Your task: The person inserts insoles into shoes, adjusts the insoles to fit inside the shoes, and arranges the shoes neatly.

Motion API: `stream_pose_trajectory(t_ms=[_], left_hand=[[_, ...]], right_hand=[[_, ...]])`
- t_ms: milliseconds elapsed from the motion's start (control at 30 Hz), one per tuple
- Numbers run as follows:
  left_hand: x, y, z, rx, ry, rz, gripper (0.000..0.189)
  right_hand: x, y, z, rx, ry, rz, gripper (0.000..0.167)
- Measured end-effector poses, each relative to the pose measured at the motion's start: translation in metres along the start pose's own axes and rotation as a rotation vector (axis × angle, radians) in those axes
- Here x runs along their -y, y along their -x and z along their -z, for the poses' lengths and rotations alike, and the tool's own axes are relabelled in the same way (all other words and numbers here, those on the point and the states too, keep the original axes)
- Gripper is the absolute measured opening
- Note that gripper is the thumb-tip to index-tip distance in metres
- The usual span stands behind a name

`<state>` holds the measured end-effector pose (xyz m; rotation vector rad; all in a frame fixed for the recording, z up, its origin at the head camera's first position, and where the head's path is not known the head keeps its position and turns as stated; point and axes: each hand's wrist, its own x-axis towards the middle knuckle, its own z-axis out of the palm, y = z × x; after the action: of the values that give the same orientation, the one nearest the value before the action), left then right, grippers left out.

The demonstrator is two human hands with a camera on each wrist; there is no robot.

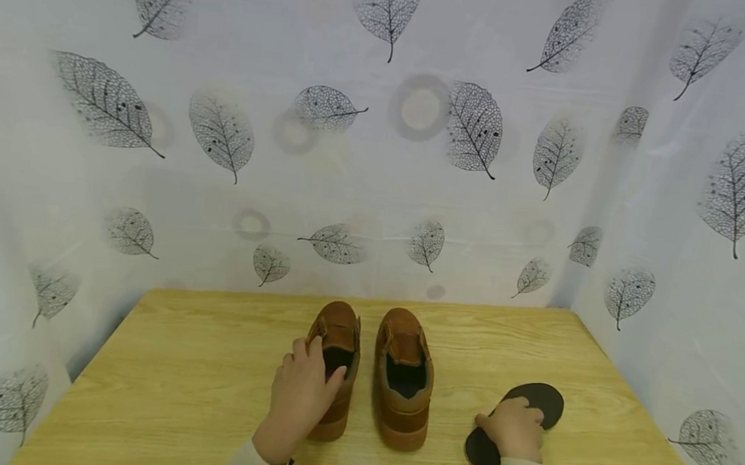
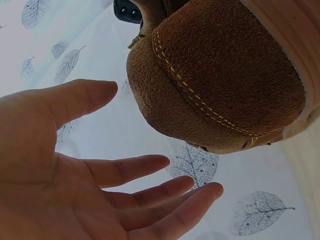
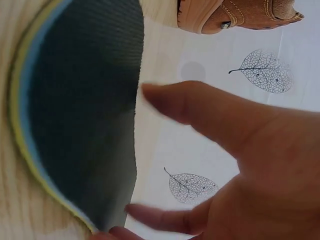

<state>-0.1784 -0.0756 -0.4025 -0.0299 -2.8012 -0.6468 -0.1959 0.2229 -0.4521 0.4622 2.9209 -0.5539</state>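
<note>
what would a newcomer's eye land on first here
Probably the pair of brown shoes, side by side near the middle of the wooden table, with the left hand by the left one. Next, the dark insole to their right, partly covered by the right hand. Behind, a pale leaf-printed sheet fills most of the head view.
</note>
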Motion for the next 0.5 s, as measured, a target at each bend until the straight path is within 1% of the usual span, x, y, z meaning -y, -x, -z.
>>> stream_pose_trajectory(t_ms=[67, 133, 233, 367, 433, 500], left_hand=[[0.0, 0.0, 0.001, 0.003, 0.003, 0.0, 0.061], [-0.001, 0.0, 0.002, 0.005, 0.006, -0.002, 0.061], [-0.001, 0.0, 0.003, 0.008, 0.011, -0.001, 0.061], [-0.001, 0.0, 0.002, 0.002, 0.004, -0.005, 0.062], [0.0, 0.0, 0.002, -0.007, -0.002, -0.009, 0.061], [0.0, 0.001, 0.001, -0.016, -0.007, -0.012, 0.06]], right_hand=[[-0.001, 0.0, 0.001, -0.022, 0.046, 0.007, 0.069], [-0.002, 0.0, 0.002, -0.038, 0.083, 0.012, 0.071], [-0.006, -0.001, 0.003, -0.039, 0.089, -0.001, 0.072], [-0.01, -0.002, 0.004, 0.016, 0.108, -0.018, 0.068], [-0.011, -0.003, 0.003, 0.053, 0.113, -0.037, 0.069], [-0.013, -0.005, 0.002, 0.079, 0.097, -0.053, 0.072]])
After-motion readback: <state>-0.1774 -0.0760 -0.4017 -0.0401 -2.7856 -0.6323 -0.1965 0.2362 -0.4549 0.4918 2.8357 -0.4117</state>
